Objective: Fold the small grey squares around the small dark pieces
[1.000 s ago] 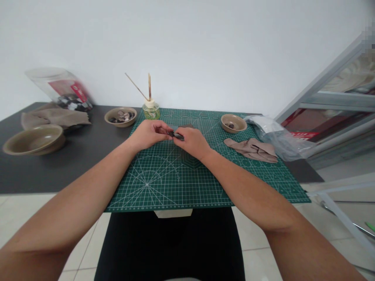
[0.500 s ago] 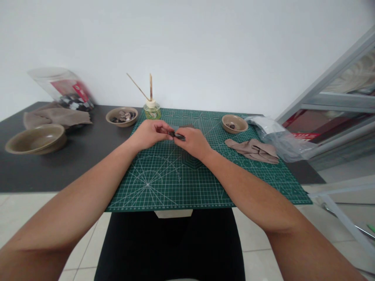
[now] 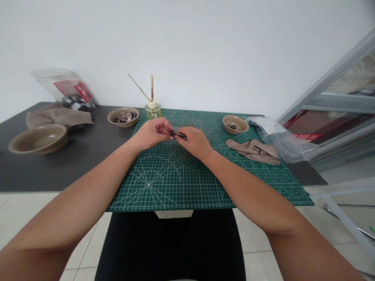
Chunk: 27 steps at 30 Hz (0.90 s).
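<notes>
Over the green cutting mat [image 3: 164,195] my two hands meet fingertip to fingertip. My left hand [image 3: 152,133] pinches a small dark piece [image 3: 172,133] between thumb and forefinger, its other fingers loosely curled. In my right hand [image 3: 195,141] is a slim dark object [image 3: 181,136], its near end against or very close to the small piece. Both are too small and blurred to name further. Part of a flat greyish thing shows just behind the fingers; my right hand covers most of it.
A bowl of dark and pale pieces [image 3: 123,118] stands left of a reed diffuser [image 3: 152,109]. On the right are a smaller bowl [image 3: 236,125], a crumpled brown cloth [image 3: 254,151] and a plastic bag [image 3: 288,142]. Far left stand a larger bowl [image 3: 39,140], another cloth [image 3: 60,117] and a clear bag [image 3: 63,88].
The view has shifted very slightly, moving the surroundings a little to the right. My hands keep nearly the same pose and the same hold.
</notes>
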Motion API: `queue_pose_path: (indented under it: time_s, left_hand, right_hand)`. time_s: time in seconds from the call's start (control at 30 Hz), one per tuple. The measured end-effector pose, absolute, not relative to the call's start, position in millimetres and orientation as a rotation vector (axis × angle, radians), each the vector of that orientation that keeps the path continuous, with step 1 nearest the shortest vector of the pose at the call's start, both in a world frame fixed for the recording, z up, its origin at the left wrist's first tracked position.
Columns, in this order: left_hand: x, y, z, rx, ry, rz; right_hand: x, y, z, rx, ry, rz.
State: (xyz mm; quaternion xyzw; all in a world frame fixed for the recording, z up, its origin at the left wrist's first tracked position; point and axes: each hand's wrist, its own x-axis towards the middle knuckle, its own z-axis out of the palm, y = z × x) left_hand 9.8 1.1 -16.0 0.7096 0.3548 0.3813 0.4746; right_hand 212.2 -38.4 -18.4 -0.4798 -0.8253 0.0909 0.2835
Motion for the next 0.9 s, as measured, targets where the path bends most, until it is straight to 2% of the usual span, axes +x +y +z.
queue_pose_path:
  time_s: [0.33,0.9]
  left_hand:
    - [9.6,1.4,-16.2,1.658,0.989,0.942]
    - [14.4,-0.6,-15.7,1.524,1.064,1.081]
  right_hand:
    - [209.7,-41.7,-15.0,-1.314,-2.051,0.266]
    - [207.6,-43.3,-18.6,-1.255,-2.135,0.159]
